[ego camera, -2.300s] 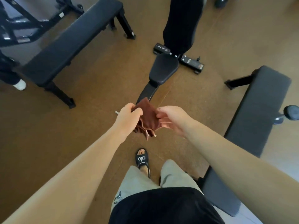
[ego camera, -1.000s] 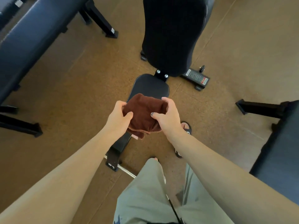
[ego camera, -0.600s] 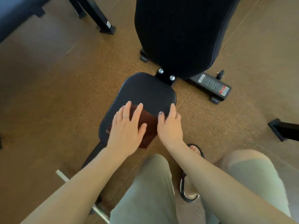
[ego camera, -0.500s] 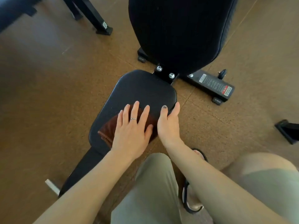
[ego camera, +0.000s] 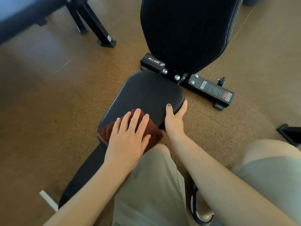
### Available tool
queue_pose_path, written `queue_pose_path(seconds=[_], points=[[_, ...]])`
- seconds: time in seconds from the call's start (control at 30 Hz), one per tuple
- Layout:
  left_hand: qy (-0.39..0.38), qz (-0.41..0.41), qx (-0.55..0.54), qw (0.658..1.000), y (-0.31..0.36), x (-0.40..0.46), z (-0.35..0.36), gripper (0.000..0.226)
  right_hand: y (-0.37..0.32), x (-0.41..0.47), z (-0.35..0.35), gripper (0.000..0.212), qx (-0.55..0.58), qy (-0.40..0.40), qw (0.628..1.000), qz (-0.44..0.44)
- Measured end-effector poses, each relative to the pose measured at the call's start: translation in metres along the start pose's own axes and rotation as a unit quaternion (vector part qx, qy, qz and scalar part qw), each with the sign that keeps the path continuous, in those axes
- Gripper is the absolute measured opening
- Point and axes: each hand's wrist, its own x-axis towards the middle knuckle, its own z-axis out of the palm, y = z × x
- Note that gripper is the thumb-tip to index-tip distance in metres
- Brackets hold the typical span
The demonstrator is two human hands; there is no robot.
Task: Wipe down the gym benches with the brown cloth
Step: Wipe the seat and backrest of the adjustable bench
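Your left hand (ego camera: 128, 137) lies flat, fingers straight and a little spread, pressing the brown cloth (ego camera: 151, 132) down onto the near end of the seat pad (ego camera: 146, 93); it grips nothing, it only bears on the folded cloth. Your right hand (ego camera: 175, 121) steadies the pad at its near right edge: the thumb rests on top of the vinyl, the palm hugs the side, and the other fingers run along and past the edge, so you cannot tell how far they curl under it. The cloth sits bunched under your palm, one corner hanging just over the pad's near rim, touching the pad and nothing else

Beyond your hands, most of the seat pad looks bare and uncovered, and the upright back pad (ego camera: 187, 30) rises behind it above the bolted bracket (ego camera: 172, 75) and the floor frame (ego camera: 210, 90). A second bench (ego camera: 24, 12) stands well apart at the upper left, and a dark foot of another piece (ego camera: 290, 134) shows at the right edge

You appear to be at the start of wiping this seat, with the whole task barely begun. The next move likely calls for firm, even pressure through the flat left palm, sliding the cloth away from you across the pad towards the bracket, in overlapping passes. Keep the right hand bracing, and clear of the cloth's path
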Motion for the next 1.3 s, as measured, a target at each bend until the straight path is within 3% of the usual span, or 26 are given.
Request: queue_pose_path(seconds=[0.27,0.73,0.87,0.97,1.13,1.3], points=[[0.016,0.012,-0.009,1.000,-0.025,-0.032,-0.001,0.065,0.005,-0.003,0.002,0.085,0.018,-0.006,1.000,-0.016],[0.038,-0.006,-0.096,0.995,-0.018,0.087,-0.003,0.058,0.003,-0.001,0.014,0.076,0.022,0.042,0.999,-0.005],[0.032,-0.015,-0.105,0.994,-0.019,0.131,-0.006,0.059,0.015,0.004,0.004,0.087,0.031,0.007,0.998,-0.046],[0.022,-0.009,-0.097,0.995,-0.021,0.097,-0.009,0.062,0.019,0.003,0.007,0.106,0.050,0.007,0.999,0.002],[0.015,-0.011,-0.081,0.997,-0.032,0.003,-0.004,0.061,0.017,0.004,0.026,0.078,0.121,0.040,0.990,0.064],[0.026,-0.022,-0.108,0.994,-0.033,0.030,-0.001,0.058,0.017,0.001,0.043,0.074,0.089,0.118,0.987,0.058]])
